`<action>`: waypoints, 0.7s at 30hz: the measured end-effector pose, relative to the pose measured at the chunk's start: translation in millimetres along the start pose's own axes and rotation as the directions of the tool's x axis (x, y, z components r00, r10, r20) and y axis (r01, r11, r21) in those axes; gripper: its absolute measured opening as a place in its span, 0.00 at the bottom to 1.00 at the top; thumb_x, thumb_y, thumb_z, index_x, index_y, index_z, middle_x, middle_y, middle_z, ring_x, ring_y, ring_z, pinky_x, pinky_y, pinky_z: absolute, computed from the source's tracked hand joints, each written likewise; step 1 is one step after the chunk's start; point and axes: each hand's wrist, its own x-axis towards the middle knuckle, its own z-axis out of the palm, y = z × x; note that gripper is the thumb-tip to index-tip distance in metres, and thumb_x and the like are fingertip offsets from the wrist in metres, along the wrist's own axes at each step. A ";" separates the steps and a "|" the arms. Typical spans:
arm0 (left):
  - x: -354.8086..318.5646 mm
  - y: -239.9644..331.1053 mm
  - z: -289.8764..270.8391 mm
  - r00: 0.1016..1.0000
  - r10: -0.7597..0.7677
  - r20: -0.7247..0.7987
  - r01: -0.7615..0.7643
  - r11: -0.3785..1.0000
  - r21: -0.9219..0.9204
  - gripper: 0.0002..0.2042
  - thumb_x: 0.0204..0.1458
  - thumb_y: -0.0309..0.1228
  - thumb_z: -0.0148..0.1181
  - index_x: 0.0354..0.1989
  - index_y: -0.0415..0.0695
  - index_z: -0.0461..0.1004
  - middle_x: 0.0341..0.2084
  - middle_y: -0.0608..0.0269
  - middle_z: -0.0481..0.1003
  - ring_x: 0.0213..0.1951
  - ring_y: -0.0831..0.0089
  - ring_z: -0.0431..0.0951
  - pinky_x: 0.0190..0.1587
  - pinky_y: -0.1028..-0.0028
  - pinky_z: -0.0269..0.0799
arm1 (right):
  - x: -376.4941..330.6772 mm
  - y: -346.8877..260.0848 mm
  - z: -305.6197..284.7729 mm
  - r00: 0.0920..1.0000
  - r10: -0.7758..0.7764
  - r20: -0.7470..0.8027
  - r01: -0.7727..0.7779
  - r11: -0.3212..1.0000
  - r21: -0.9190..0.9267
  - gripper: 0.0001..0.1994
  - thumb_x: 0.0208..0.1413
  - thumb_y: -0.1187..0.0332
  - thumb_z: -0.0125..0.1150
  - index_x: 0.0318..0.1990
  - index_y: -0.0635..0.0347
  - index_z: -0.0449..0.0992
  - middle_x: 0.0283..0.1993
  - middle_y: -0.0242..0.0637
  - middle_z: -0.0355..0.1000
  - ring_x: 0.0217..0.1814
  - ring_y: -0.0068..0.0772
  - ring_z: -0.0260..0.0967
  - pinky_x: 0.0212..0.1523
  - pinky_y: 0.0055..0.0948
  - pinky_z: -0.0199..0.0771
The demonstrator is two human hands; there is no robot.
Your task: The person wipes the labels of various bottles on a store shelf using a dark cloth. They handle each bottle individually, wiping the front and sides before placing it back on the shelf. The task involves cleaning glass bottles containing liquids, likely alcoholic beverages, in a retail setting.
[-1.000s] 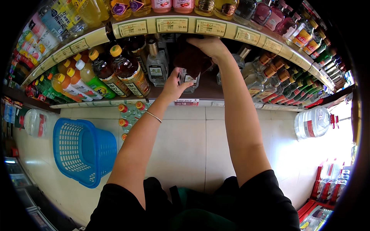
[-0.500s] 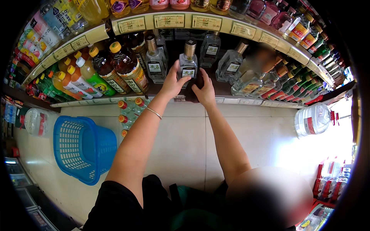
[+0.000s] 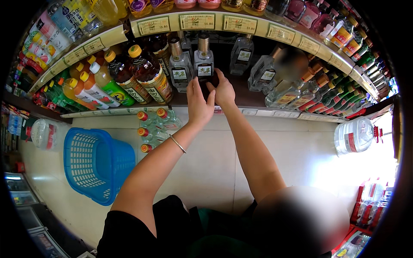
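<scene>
A clear square glass bottle (image 3: 203,59) with a gold cap and a white label stands upright on the low shelf. A like bottle (image 3: 179,69) stands close on its left. My left hand (image 3: 201,104) is just in front of the bottle's lower part, fingers stretched out and thumb apart. My right hand (image 3: 224,91) is at its lower right, fingers bent about a small dark brown thing (image 3: 212,79). What that thing is I cannot make out; the hands partly cover it. Farther right stand two more such bottles, one (image 3: 241,56) at the back, the other (image 3: 262,75) nearer.
Large dark brown bottles (image 3: 148,77) stand left on the shelf, more glass bottles (image 3: 286,94) right. An upper shelf edge (image 3: 245,24) with price tags overhangs. On the floor are a blue basket (image 3: 122,159), several red-capped bottles (image 3: 150,131) and a big water jug (image 3: 353,136).
The gold-capped bottle has shifted left, nearer its neighbour. My left hand has come off its side to the front. My right hand has moved slightly up and left.
</scene>
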 end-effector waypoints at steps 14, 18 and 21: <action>39.3 21.6 85.2 1.000 0.010 -0.004 -0.011 0.899 -0.439 0.26 0.55 0.32 0.64 0.60 0.37 0.64 0.50 0.48 0.69 0.52 0.56 0.71 0.56 0.63 0.69 | -35.5 51.7 -70.9 0.970 0.191 -0.147 -0.136 0.937 0.321 0.27 0.46 0.62 0.67 0.54 0.62 0.71 0.50 0.56 0.68 0.51 0.54 0.69 0.55 0.42 0.71; 99.3 10.4 127.8 0.999 -0.037 0.014 0.039 0.921 -0.388 0.39 0.46 0.37 0.74 0.64 0.37 0.60 0.59 0.47 0.64 0.60 0.56 0.68 0.62 0.64 0.65 | -19.4 54.3 -87.3 0.979 0.065 -0.194 0.012 0.929 0.370 0.27 0.50 0.66 0.65 0.59 0.61 0.68 0.51 0.57 0.69 0.53 0.56 0.69 0.56 0.42 0.71; 130.5 19.7 138.8 0.989 -0.037 0.142 0.090 0.917 -0.389 0.49 0.38 0.39 0.78 0.68 0.39 0.55 0.62 0.45 0.63 0.62 0.54 0.67 0.62 0.65 0.64 | -7.9 43.8 -96.6 0.977 0.050 -0.209 0.031 0.930 0.366 0.28 0.53 0.68 0.63 0.62 0.62 0.63 0.54 0.58 0.69 0.56 0.58 0.69 0.57 0.43 0.70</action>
